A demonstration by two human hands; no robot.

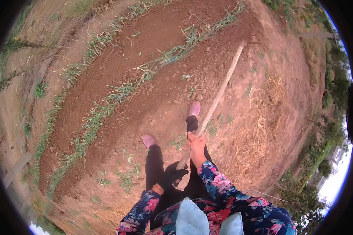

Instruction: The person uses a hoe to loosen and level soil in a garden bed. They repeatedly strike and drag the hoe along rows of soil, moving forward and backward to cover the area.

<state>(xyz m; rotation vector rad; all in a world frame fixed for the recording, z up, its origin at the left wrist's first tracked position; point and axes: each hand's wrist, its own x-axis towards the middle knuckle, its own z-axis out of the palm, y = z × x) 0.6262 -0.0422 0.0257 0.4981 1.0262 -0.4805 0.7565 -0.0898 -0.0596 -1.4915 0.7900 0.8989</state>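
Note:
A long wooden pole [220, 91], likely the handle of a garden tool, slants from my body up to the right. My right hand [196, 145], bare, is wrapped around its lower part. In a black glove, my left hand [174, 175] holds the near end of the pole, lower down and to the left. The pole's far end meets the loose soil near a small dark piece [254, 43]; whether that is a tool head I cannot tell. Past my feet, a row of green onion-like plants [125, 91] crosses the tilled soil [106, 73].
A second row of similar plants [89, 53] runs farther left. My pink shoes [194, 108] stand on bare, cloddy ground. Dry straw [261, 126] lies to the right, with leafy shrubs [317, 161] beyond it. Small weeds [126, 179] grow near my left leg.

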